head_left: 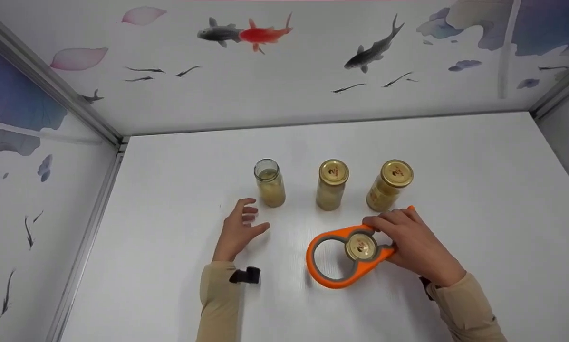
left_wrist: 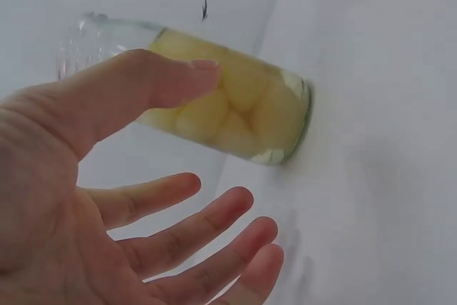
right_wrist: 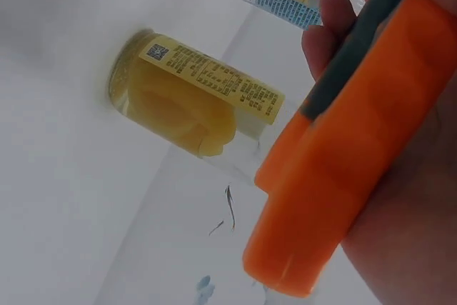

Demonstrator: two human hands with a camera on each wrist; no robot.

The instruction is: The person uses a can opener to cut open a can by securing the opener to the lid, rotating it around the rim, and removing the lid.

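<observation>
In the head view my right hand (head_left: 419, 244) grips the handles of an orange jar opener (head_left: 335, 284) with grey inner edges. A round gold lid (head_left: 360, 246) sits between its arms, in the smaller opening. My left hand (head_left: 236, 232) holds nothing, fingers spread and thumb apart. Just beyond it stands a lidless glass jar (head_left: 271, 191), upright, with pale yellow round pieces in liquid. The left wrist view has the thumb overlapping this jar (left_wrist: 246, 108). In the right wrist view the opener's orange handles (right_wrist: 343, 148) lie across the palm.
Two glass jars with gold lids, a middle one (head_left: 331, 190) and a right one (head_left: 384, 192), stand in a row with the lidless jar. The white table (head_left: 170, 190) meets a back wall (head_left: 289, 95) and a left wall (head_left: 70, 190), both printed with fish and petals.
</observation>
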